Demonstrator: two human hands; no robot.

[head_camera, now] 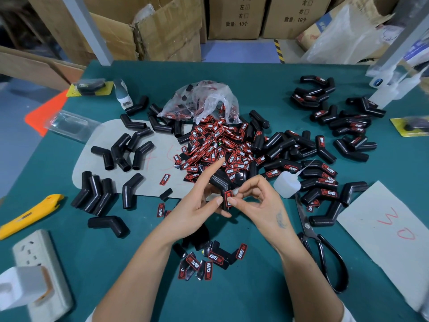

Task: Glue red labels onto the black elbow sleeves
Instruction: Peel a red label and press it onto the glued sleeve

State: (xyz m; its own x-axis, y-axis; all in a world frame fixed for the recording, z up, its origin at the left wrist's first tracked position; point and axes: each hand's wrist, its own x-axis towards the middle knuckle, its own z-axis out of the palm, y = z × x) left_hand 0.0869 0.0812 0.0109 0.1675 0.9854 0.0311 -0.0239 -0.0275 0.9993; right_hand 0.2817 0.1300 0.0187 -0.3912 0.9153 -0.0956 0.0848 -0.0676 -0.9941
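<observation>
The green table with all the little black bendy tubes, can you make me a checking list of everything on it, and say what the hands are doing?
Surface: green table, two pale paper sheets on it.
Job's things: heap of red labels spilling from a plastic bag; bare elbow sleeves on the left, labelled sleeves on the right; glue bottle lying beside the right hand.
Clutter: yellow utility knife, black scissors, white power strip.
Hands: left hand holds a sleeve; right hand pinches a label onto it.
Cables: nothing seen.
Surroundings: cardboard boxes behind the table.
</observation>
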